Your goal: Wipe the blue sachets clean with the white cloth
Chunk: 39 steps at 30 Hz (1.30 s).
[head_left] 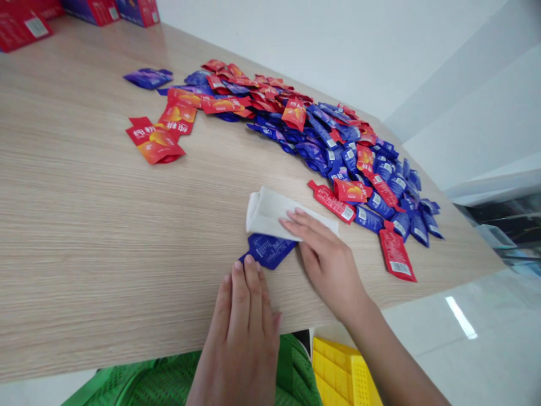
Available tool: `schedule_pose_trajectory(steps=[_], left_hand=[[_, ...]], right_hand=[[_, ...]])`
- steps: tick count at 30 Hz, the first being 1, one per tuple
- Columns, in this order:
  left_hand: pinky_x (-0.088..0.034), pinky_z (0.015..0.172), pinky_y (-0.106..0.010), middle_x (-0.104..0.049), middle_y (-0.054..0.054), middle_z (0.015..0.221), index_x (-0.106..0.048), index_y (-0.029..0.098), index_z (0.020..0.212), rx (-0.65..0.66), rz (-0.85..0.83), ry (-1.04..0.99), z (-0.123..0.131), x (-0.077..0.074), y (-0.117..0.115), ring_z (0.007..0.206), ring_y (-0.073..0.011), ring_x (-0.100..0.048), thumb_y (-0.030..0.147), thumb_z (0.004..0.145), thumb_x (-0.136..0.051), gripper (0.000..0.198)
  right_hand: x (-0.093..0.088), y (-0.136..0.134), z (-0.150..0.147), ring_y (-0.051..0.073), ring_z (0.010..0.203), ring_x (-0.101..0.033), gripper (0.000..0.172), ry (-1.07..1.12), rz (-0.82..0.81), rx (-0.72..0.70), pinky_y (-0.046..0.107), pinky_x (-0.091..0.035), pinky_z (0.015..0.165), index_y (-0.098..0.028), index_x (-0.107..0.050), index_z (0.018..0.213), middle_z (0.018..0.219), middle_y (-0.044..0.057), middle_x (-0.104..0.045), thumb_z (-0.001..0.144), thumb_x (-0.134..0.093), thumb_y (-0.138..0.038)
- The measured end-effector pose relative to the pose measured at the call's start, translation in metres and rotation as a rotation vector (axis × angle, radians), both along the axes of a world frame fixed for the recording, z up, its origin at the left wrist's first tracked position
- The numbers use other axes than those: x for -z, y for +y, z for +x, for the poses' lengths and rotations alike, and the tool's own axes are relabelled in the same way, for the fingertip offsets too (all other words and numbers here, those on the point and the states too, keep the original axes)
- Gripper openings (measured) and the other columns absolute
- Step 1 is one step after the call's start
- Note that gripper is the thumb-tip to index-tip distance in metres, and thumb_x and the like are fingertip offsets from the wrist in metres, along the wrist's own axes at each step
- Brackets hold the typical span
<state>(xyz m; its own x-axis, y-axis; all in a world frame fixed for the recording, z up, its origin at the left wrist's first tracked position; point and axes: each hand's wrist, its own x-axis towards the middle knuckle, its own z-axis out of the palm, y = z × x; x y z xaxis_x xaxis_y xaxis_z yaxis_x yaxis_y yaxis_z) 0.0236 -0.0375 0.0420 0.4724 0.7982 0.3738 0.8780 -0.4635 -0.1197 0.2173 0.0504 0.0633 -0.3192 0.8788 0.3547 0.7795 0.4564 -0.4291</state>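
A wood-grain tabletop (84,225) bears a long heap of red and blue foil sachets (338,146); a green mesh bag (169,380) and a yellow plastic crate (338,372) lie below its near edge. The open right hand (325,259) rests flat on a folded white cloth (274,214), which overlaps a blue sachet (268,251). The open left hand (240,338) touches that sachet's lower edge with its fingertips.

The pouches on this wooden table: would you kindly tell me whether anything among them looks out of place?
One blue pouch lies apart from the heap, half covered by a folded white cloth under the right hand, with the left hand at its edge.
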Motion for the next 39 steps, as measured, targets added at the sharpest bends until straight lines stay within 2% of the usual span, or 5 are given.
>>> schedule_pose_trajectory(steps=[5, 12, 20, 27, 39], left_hand=[[-0.055, 0.111, -0.047, -0.060, -0.032, 0.149, -0.047, -0.012, 0.147, -0.015, 0.013, -0.019, 0.001, 0.003, 0.000, 0.137, -0.0389, -0.062, 0.031, 0.101, -0.043, 0.063], [-0.056, 0.108, -0.049, -0.073, -0.027, 0.133, -0.063, -0.006, 0.133, 0.012, -0.003, 0.018, 0.001, -0.004, 0.003, 0.123, -0.0377, -0.070, 0.028, 0.099, -0.048, 0.051], [-0.052, 0.112, -0.048, -0.060, -0.033, 0.149, -0.045, -0.013, 0.147, -0.005, 0.022, -0.020, 0.001, 0.004, -0.001, 0.137, -0.0396, -0.061, 0.032, 0.101, -0.045, 0.064], [-0.055, 0.106, -0.049, -0.072, -0.028, 0.132, -0.062, -0.007, 0.135, 0.060, 0.045, 0.102, -0.003, -0.004, 0.004, 0.122, -0.0375, -0.070, 0.030, 0.100, -0.049, 0.053], [-0.052, 0.111, -0.047, -0.068, -0.028, 0.142, -0.058, -0.007, 0.141, 0.012, -0.003, -0.018, 0.002, -0.003, 0.000, 0.133, -0.0369, -0.064, 0.030, 0.102, -0.047, 0.055]], right_hand=[[-0.002, 0.002, 0.018, 0.025, 0.133, -0.069, 0.042, 0.094, 0.050, 0.228, 0.054, -0.053, 0.119, -0.027, -0.074, 0.135, 0.139, 0.006, -0.075, 0.104, -0.051, -0.012], [-0.013, -0.027, -0.019, 0.022, 0.152, -0.051, 0.050, -0.010, 0.026, -0.229, 0.044, -0.044, 0.127, -0.018, -0.068, 0.144, 0.150, 0.009, -0.068, 0.102, -0.046, 0.000], [0.000, 0.001, 0.025, 0.026, 0.134, -0.069, 0.042, 0.042, 0.033, 0.246, 0.054, -0.052, 0.119, -0.023, -0.075, 0.135, 0.139, 0.009, -0.075, 0.104, -0.050, -0.011], [-0.012, -0.029, -0.015, 0.023, 0.148, -0.055, 0.056, 0.041, 0.032, -0.179, 0.046, -0.048, 0.125, -0.026, -0.066, 0.148, 0.151, 0.006, -0.068, 0.101, -0.048, -0.002], [-0.009, -0.023, 0.000, 0.023, 0.142, -0.061, 0.052, 0.143, 0.054, 0.057, 0.051, -0.049, 0.123, -0.030, -0.066, 0.147, 0.150, 0.004, -0.068, 0.104, -0.048, -0.007]])
